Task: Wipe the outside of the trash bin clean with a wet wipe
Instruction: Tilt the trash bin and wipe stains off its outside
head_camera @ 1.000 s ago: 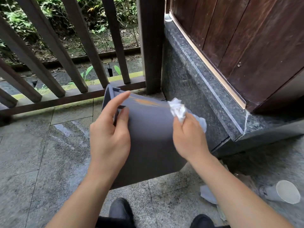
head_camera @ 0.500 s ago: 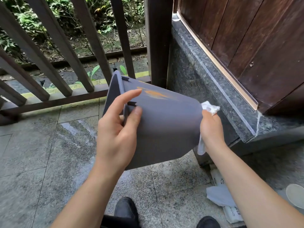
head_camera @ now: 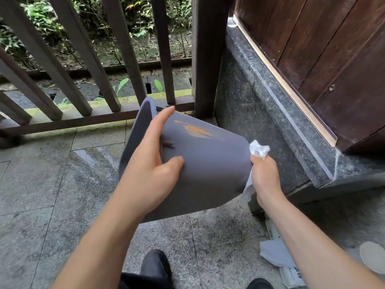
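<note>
A grey plastic trash bin [head_camera: 210, 163] is held tipped on its side above the floor, its open rim at the upper left and its base toward the right. An orange smear [head_camera: 195, 130] marks its upper side. My left hand [head_camera: 152, 167] grips the bin near the rim, thumb on the outer wall and index finger stretched along the edge. My right hand [head_camera: 264, 176] is shut on a crumpled white wet wipe [head_camera: 258, 150] and presses it against the bin's base edge at the right. Part of the wipe hangs below that hand.
A dark wooden railing [head_camera: 87, 65] runs across the back. A granite ledge [head_camera: 291, 122] and a wooden door [head_camera: 325, 51] stand close on the right. A wipe packet and white scraps [head_camera: 279, 259] lie on the tiled floor with a paper cup [head_camera: 373, 257]. My shoes [head_camera: 154, 265] are below.
My right hand has carried the wipe from the bin's top side over to its right base edge. The bin has been turned and lifted a little in my left hand.
</note>
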The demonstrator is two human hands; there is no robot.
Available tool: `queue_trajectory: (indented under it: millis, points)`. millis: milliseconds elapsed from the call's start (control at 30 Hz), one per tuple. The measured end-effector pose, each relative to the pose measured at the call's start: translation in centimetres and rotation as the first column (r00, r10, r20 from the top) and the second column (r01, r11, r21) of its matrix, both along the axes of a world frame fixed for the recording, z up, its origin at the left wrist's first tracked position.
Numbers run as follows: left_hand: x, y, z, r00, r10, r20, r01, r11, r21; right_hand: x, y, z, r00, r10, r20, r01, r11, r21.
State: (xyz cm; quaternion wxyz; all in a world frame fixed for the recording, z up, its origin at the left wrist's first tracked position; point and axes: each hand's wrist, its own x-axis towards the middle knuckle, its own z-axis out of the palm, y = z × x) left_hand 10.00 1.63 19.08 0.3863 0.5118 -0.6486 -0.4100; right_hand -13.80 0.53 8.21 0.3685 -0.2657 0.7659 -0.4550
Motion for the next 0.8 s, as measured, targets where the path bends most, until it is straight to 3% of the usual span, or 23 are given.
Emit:
queue_trajectory:
  millis: [300,533,733,800]
  points:
    - [0.1,-0.6,-0.8,0.96,0.277,-0.046,-0.274,0.959,0.067,0.8,-0.3,0.1,0.993,0.084,-0.079,-0.085,0.996,-0.016]
    - [-0.5,-0.4,0.1,0.952,0.219,-0.216,-0.162,0.954,0.254,0.2,-0.1,0.4,0.994,0.083,-0.069,-0.08,0.996,0.043]
    - [-1.2,-0.4,-0.5,0.962,0.205,-0.18,-0.12,0.911,0.396,-0.2,0.4,0.5,0.992,0.069,-0.109,-0.061,0.995,0.074]
    - [-1.6,-0.6,-0.8,0.961,0.235,-0.147,-0.168,0.916,0.365,-0.3,0.6,0.4,0.988,0.084,-0.129,-0.073,0.994,0.083]
